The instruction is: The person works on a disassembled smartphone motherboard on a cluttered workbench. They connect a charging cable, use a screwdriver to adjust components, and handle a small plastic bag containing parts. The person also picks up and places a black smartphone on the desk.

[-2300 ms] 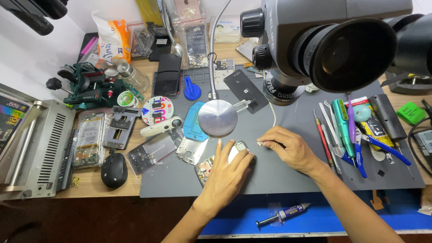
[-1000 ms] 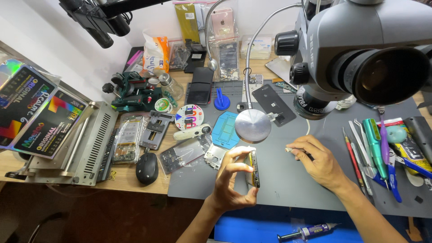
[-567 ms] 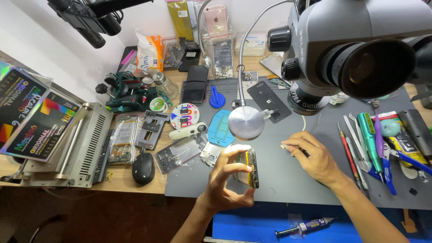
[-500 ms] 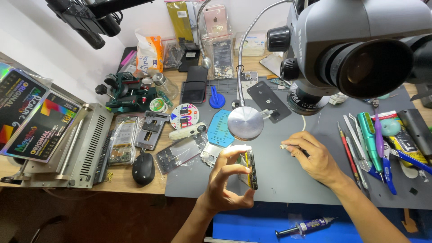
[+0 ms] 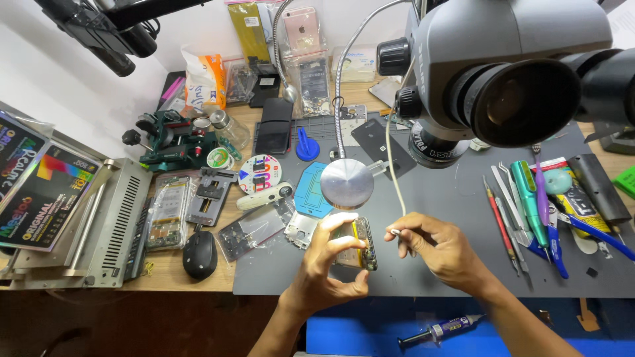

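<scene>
- A white-and-orange pouch is stood at the table's back edge.
- Black, rainbow-printed flat boxes are stacked far left.
- Clear bagged parts are hung behind.

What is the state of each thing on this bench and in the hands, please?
opened phone: back cover off, insides showing, lifted off the mat.
left hand: grips the opened phone by its edges.
right hand: pinches the white cable tip.
white cable: hangs from the microscope side, its plug close to the phone.
computer mouse: resting on the table.
syringe: lying flat on the blue surface.
tweezers: lying on the grey mat.
</scene>
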